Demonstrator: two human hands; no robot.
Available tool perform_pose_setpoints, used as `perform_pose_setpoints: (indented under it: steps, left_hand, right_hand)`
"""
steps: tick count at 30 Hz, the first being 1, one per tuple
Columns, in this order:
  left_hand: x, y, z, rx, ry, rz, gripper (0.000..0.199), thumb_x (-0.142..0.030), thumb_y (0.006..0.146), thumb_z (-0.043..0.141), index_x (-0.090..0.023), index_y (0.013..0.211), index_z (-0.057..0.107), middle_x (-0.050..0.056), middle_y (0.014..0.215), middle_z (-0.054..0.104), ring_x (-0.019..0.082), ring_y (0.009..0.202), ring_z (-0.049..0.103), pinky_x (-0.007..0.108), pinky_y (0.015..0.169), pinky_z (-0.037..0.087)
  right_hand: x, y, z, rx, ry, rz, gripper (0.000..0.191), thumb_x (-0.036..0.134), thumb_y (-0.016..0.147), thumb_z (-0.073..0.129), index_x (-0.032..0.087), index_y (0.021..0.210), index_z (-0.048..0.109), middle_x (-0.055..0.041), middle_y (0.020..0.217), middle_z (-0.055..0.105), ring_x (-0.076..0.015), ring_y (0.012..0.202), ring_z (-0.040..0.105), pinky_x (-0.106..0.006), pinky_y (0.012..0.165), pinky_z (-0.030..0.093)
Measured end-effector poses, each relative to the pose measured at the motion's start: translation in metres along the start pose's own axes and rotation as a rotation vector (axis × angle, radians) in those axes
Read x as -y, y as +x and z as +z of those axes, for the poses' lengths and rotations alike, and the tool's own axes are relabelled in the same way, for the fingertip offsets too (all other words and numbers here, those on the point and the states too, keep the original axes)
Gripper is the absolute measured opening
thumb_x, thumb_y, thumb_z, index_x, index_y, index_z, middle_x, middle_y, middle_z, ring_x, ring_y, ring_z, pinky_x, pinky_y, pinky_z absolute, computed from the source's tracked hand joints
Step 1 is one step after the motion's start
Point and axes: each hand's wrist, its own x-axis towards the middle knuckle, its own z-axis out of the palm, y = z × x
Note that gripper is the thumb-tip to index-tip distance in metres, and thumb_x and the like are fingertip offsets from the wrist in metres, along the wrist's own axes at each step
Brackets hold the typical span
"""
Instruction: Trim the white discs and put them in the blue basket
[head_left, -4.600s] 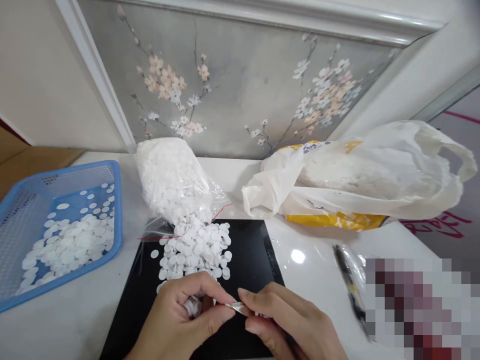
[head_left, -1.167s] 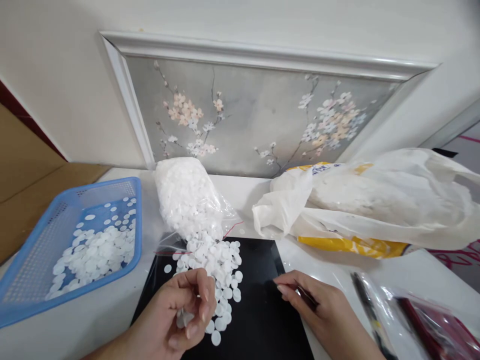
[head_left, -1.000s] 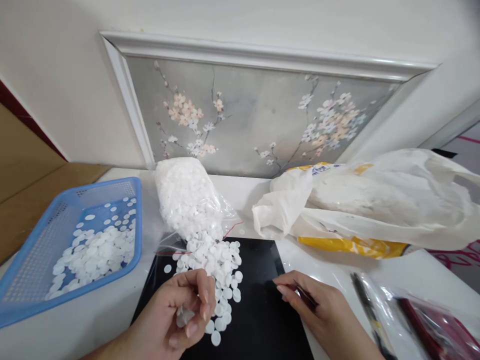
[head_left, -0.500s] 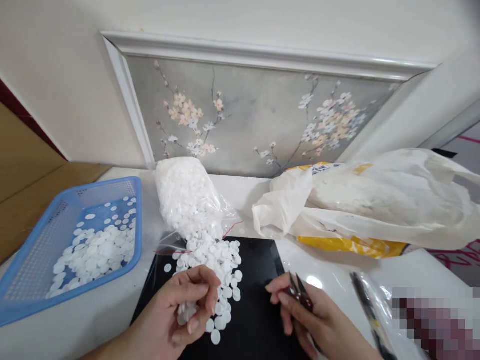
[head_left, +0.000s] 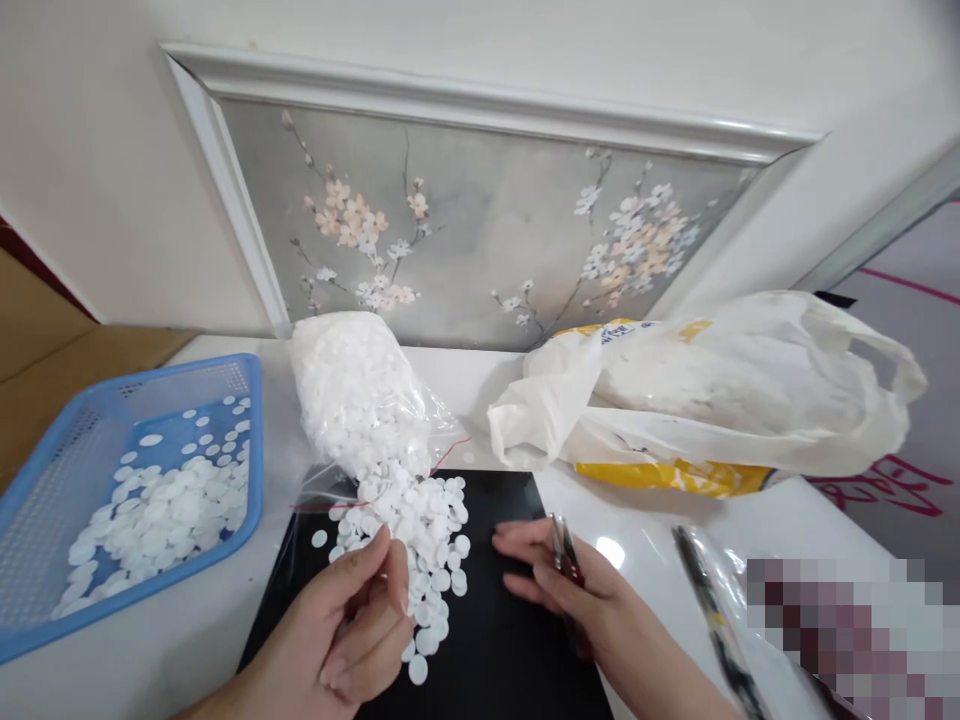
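- The person's left hand (head_left: 349, 625) is curled inward near the lower middle of the view, thumb close to the index finger. Whether anything is tucked inside cannot be told.
- The right hand (head_left: 589, 595) grips a pair of dark red and metal snips (head_left: 571, 568), blades pointing away from the body and slightly apart, while its front fingers reach leftward over the black board (head_left: 502, 640).
- What has just changed: compared with a half second ago, the right hand's fingers have straightened toward the left, and the left hand has drawn its fingers in. Those straightened fingertips appear free, as the snips sit back against the hand.
- Loose white discs (head_left: 411, 515) lie heaped on the board, beyond and beside the left hand, with a few trailing toward the near edge. The right hand is apart from them.
- They spread from the mouth of a clear bag (head_left: 352, 385), plump with more discs, which rests behind the board on the white counter (head_left: 165, 645).
- To the left, a blue basket (head_left: 256, 455) holds another scattered heap of discs.
- To the right lie a white and yellow shopping bag (head_left: 675, 385) and, nearer, a slim black item (head_left: 705, 595) beside clear plastic.
- Behind everything hangs a framed blossom picture (head_left: 480, 220).
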Motion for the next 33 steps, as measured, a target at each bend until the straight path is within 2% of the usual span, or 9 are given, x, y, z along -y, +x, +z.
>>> perform_pose_setpoints:
  steps: [3, 6, 8, 14, 17, 22, 28, 30, 33]
  left_hand:
    - [0.001, 0.0, -0.001, -0.021, 0.023, 0.003, 0.035, -0.047, 0.084, 0.065, -0.017, 0.066, 0.065, -0.012, 0.034, 0.02, 0.004, 0.034, 0.009, 0.019, 0.037, 0.014]
    - [0.002, 0.001, 0.002, -0.057, 0.07, 0.026, 0.032, -0.046, 0.082, 0.068, -0.018, 0.069, 0.065, -0.013, 0.033, 0.021, 0.003, 0.033, 0.008, 0.019, 0.037, 0.013]
    - [0.002, 0.001, 0.005, -0.061, 0.11, 0.033, 0.031, -0.046, 0.081, 0.069, -0.018, 0.069, 0.064, -0.012, 0.034, 0.026, 0.003, 0.033, 0.009, 0.018, 0.036, 0.011]
    - [0.006, 0.0, 0.009, -0.137, 0.344, -0.032, 0.038, -0.056, 0.08, 0.065, -0.018, 0.075, 0.059, -0.01, 0.046, 0.044, 0.002, 0.035, 0.013, 0.017, 0.036, 0.008]
    - [0.01, 0.002, 0.007, -0.119, 0.476, -0.099, 0.038, -0.056, 0.085, 0.059, -0.018, 0.08, 0.059, -0.01, 0.045, 0.047, 0.001, 0.033, 0.013, 0.018, 0.036, 0.007]
    - [0.019, 0.009, -0.003, -0.032, 0.601, -0.104, 0.04, -0.058, 0.084, 0.057, -0.018, 0.087, 0.055, -0.003, 0.053, 0.062, 0.001, 0.026, 0.018, 0.019, 0.031, 0.007]
    - [0.028, 0.012, -0.012, -0.089, 0.756, -0.007, 0.038, -0.056, 0.085, 0.055, -0.019, 0.099, 0.053, 0.005, 0.078, 0.074, 0.001, 0.028, 0.02, 0.019, 0.03, 0.008]
    - [0.031, 0.012, -0.013, -0.093, 0.753, 0.028, 0.036, -0.051, 0.086, 0.058, -0.019, 0.103, 0.057, 0.004, 0.083, 0.075, 0.002, 0.032, 0.027, 0.018, 0.034, 0.016]
    - [0.035, 0.014, -0.018, -0.085, 0.73, 0.091, 0.025, -0.041, 0.081, 0.068, -0.016, 0.083, 0.065, 0.001, 0.075, 0.071, 0.007, 0.052, 0.049, 0.019, 0.051, 0.033]
  right_hand:
    - [0.006, 0.003, 0.006, -0.121, -0.22, -0.196, 0.024, 0.033, 0.093, 0.044, 0.025, 0.102, 0.065, -0.0091, 0.126, 0.058, -0.0217, 0.095, 0.066, -0.037, 0.081, 0.056]
    - [0.01, 0.007, 0.012, 0.0, -0.342, -0.278, 0.025, 0.023, 0.095, 0.04, 0.024, 0.097, 0.065, -0.0073, 0.104, 0.063, -0.0165, 0.075, 0.065, -0.029, 0.067, 0.057]
    - [0.01, 0.01, 0.018, 0.072, -0.419, -0.315, 0.022, 0.017, 0.093, 0.045, 0.023, 0.093, 0.066, -0.0051, 0.091, 0.062, -0.0164, 0.072, 0.065, -0.028, 0.065, 0.056]
    - [0.0, 0.02, 0.036, 0.094, -0.658, -0.48, 0.024, 0.009, 0.087, 0.053, 0.019, 0.103, 0.067, -0.0054, 0.089, 0.063, -0.0164, 0.066, 0.066, -0.027, 0.062, 0.057]
    - [0.002, 0.021, 0.036, 0.1, -0.742, -0.524, 0.024, 0.006, 0.084, 0.051, 0.019, 0.095, 0.068, -0.0043, 0.084, 0.063, -0.0147, 0.059, 0.064, -0.025, 0.056, 0.055]
    - [0.009, 0.008, 0.033, 0.065, -0.589, -0.548, 0.024, 0.003, 0.079, 0.045, 0.02, 0.084, 0.062, -0.0014, 0.075, 0.063, -0.012, 0.054, 0.06, -0.02, 0.052, 0.05]
    - [0.002, -0.005, 0.037, 0.08, -0.462, -0.642, 0.026, 0.003, 0.079, 0.042, 0.022, 0.087, 0.058, -0.0019, 0.077, 0.066, -0.0112, 0.056, 0.062, -0.018, 0.051, 0.049]
    - [-0.002, -0.007, 0.041, 0.086, -0.41, -0.708, 0.024, 0.007, 0.085, 0.044, 0.023, 0.094, 0.058, -0.0028, 0.082, 0.066, -0.0112, 0.06, 0.064, -0.018, 0.053, 0.05]
    - [-0.01, -0.009, 0.045, 0.09, -0.401, -0.795, 0.02, 0.013, 0.089, 0.047, 0.024, 0.103, 0.057, -0.0043, 0.084, 0.065, -0.0126, 0.062, 0.064, -0.019, 0.053, 0.05]
